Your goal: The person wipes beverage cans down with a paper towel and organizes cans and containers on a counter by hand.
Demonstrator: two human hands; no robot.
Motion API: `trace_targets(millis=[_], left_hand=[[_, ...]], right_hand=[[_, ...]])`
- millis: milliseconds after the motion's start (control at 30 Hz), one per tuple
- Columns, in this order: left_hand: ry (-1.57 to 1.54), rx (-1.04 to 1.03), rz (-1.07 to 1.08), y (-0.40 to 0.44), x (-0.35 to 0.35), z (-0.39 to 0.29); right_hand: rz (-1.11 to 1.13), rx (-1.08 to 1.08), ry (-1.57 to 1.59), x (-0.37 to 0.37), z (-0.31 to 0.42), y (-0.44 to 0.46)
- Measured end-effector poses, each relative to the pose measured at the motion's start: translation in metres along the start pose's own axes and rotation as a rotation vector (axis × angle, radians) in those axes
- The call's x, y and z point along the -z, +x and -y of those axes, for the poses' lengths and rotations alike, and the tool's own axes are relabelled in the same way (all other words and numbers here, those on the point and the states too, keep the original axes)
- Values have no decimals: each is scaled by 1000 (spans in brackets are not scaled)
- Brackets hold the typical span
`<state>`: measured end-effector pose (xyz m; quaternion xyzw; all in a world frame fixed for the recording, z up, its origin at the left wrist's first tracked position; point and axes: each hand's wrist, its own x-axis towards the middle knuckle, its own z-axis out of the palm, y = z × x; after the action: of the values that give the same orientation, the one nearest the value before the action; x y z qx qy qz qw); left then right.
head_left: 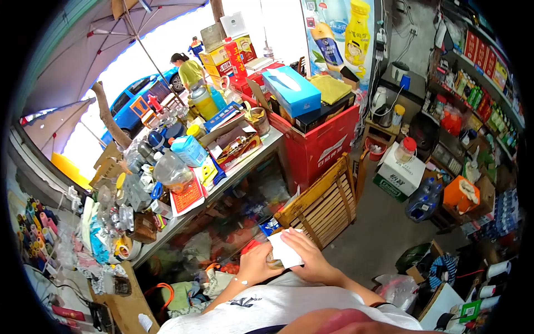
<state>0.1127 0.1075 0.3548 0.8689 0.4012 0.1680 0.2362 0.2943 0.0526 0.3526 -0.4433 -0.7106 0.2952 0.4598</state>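
1. Your left hand (259, 264): curled, fingers closed round a small item (272, 259) in front of your chest; the item shows only in part, so its kind and contents cannot be told
2. Your right hand (310, 257): fingers a little apart and bent over a white sheet (286, 249), holding it against the small item, close to the left hand
3. Wooden folding chair (321, 205): slatted, just beyond your hands
4. Long open carton (238, 146): on the counter (216, 196), ahead and to the left; holds red-and-brown packets and white slips
5. Clear jar (257, 121): beside the long open carton; holds something yellowish, not clear enough to name
6. Large clear plastic container (173, 171): on the same counter, next to a red printed sheet (188, 195); its contents cannot be made out
7. Blue tissue box (292, 91): on things atop the red cabinet (320, 146), white tissue at its top opening
8. White-and-green carton (399, 171): on the floor, right of the chair; a red-lidded jar (406, 149) stands on it
9. Orange box (461, 196): farther right, with a pale item (469, 191) in its opening
10. Red bucket (376, 147): near the white-and-green carton, with pale scraps inside
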Motion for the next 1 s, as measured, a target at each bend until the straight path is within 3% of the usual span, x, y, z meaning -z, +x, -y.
trace_targets(millis=[167, 267, 467, 700, 867, 1000], left_hand=[[-37, 102, 114, -2, 13, 34], [-50, 85, 165, -1, 20, 51], [-88, 43, 293, 3, 6, 69], [-98, 34, 332, 7, -45, 40], [-202, -118, 407, 24, -100, 5], [-290, -228, 593, 44, -154, -20]], right_hand=[[53, 33, 133, -24, -18, 26], [59, -67, 190, -37, -23, 35], [-56, -272, -9, -52, -25, 24], [-50, -470, -85, -23, -34, -23], [-231, -500, -233, 12, -45, -72], [-496, -755, -212, 18, -62, -128]])
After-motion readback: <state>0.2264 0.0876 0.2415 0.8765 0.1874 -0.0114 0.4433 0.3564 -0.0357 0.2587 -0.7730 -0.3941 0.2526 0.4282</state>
